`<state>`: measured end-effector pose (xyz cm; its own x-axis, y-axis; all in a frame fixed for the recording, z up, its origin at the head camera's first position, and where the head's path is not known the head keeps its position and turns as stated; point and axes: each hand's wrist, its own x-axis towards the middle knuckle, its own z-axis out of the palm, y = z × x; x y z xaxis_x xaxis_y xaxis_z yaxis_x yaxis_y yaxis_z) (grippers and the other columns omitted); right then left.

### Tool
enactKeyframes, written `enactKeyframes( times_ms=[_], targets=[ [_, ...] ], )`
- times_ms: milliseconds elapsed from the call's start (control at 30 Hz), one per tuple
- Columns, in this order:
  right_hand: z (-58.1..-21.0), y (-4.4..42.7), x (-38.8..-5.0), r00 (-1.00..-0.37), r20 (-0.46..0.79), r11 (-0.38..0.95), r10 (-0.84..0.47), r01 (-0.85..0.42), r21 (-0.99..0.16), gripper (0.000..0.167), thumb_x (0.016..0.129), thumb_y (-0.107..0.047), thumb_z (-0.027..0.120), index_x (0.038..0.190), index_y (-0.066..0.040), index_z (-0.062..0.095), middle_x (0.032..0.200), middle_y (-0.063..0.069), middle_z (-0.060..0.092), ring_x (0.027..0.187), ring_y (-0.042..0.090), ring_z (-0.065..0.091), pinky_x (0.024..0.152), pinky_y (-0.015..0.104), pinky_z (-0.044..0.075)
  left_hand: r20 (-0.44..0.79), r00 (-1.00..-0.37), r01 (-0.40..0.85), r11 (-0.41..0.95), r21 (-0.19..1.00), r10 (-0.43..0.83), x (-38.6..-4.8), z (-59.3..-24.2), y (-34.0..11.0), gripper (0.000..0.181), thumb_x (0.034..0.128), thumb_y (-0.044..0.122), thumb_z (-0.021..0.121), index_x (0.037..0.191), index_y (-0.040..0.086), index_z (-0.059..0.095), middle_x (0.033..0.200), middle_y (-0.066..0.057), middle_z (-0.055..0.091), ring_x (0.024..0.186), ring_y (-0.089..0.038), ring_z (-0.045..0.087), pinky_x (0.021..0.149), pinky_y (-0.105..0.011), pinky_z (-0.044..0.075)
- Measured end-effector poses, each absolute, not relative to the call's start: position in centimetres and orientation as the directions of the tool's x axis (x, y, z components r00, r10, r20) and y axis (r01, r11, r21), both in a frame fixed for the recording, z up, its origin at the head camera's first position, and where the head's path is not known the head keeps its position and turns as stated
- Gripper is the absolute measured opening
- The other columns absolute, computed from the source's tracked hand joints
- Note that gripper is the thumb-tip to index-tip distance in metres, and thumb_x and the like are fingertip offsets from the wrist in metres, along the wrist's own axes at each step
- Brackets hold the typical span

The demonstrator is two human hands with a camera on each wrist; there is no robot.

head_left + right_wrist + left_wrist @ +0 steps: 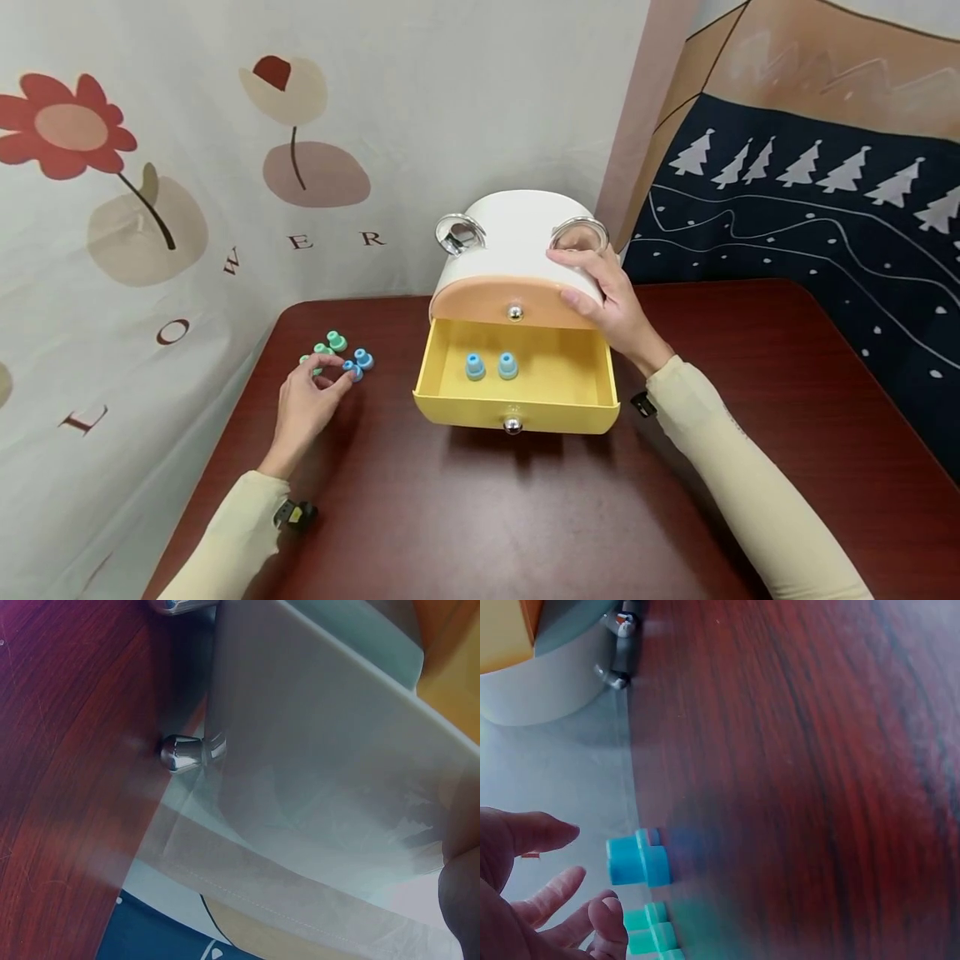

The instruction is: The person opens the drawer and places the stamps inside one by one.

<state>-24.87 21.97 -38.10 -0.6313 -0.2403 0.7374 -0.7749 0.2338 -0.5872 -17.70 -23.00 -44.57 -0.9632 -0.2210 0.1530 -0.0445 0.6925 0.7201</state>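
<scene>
A white rounded cabinet (517, 242) has an orange upper drawer front (480, 296) and a pulled-out yellow drawer (442, 408). Two light-blue stepped pegs, a left one (475, 367) and a right one (507, 366), stand in that drawer. My left hand (311, 404) hovers at a small cluster left of the cabinet, thumb and fingers parted just short of a blue peg (634, 861). A second blue peg (363, 358) and several green pegs (336, 341) stand close by. My right hand (611, 300) rests on the cabinet's right upper side, thumb near the orange front.
The dark red table (510, 533) bears everything. Shiny ear-like rings, one at left (459, 235) and one at right (581, 235), rise from the cabinet top. A silver foot (182, 754) holds it off the table. A printed cloth (420, 125) hangs behind.
</scene>
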Motion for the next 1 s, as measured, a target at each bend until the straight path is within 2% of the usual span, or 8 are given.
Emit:
enactKeyframes(
  times_ms=[200,500,733,1000],
  targets=[
    [-38.3,21.4,-24.9,-0.654,0.713,0.223,-0.253,-0.756,-0.615,0.048,0.094,-0.020,0.068,0.139,-0.005,0.071,0.144,0.013,0.066,0.134,0.022,0.044,0.108,0.044,0.031,0.145,-0.957,-0.079,0.706,0.704,-0.251,-17.6,-45.4,-23.4,0.027,0.0996,0.020,0.082,0.120,0.004,0.074,0.094,-0.015,0.071,0.082,-0.026,0.064,0.063,-0.032,0.048],
    [-38.2,22.1,-24.7,-0.655,0.719,0.250,-0.233,-0.755,-0.607,0.048,0.094,-0.021,0.068,0.139,-0.004,0.071,0.143,0.014,0.067,0.132,0.022,0.046,0.107,0.044,0.032,0.214,-0.949,-0.029,0.742,0.670,-0.230,-19.2,-45.8,-22.8,0.017,0.0971,0.014,0.083,0.107,0.003,0.075,0.093,-0.016,0.074,0.079,-0.029,0.067,0.065,-0.036,0.048],
    [-38.2,22.2,-24.7,-0.657,0.716,0.236,-0.236,-0.754,-0.613,0.048,0.093,-0.019,0.067,0.139,-0.003,0.071,0.144,0.016,0.065,0.133,0.024,0.045,0.108,0.043,0.032,0.235,-0.950,-0.004,0.763,0.646,-0.204,-18.8,-45.6,-22.7,0.012,0.0950,0.010,0.083,0.101,0.003,0.076,0.089,-0.015,0.077,0.078,-0.030,0.071,0.068,-0.039,0.048],
    [-38.1,22.1,-24.7,-0.647,0.725,0.252,-0.237,-0.762,-0.597,0.047,0.095,-0.022,0.068,0.138,-0.004,0.071,0.143,0.017,0.065,0.131,0.023,0.045,0.105,0.045,0.031,0.266,-0.939,0.003,0.767,0.642,-0.219,-18.2,-45.4,-22.7,0.011,0.0928,0.010,0.085,0.100,0.005,0.079,0.076,-0.008,0.071,0.073,-0.024,0.063,0.063,-0.036,0.043]
  ],
)
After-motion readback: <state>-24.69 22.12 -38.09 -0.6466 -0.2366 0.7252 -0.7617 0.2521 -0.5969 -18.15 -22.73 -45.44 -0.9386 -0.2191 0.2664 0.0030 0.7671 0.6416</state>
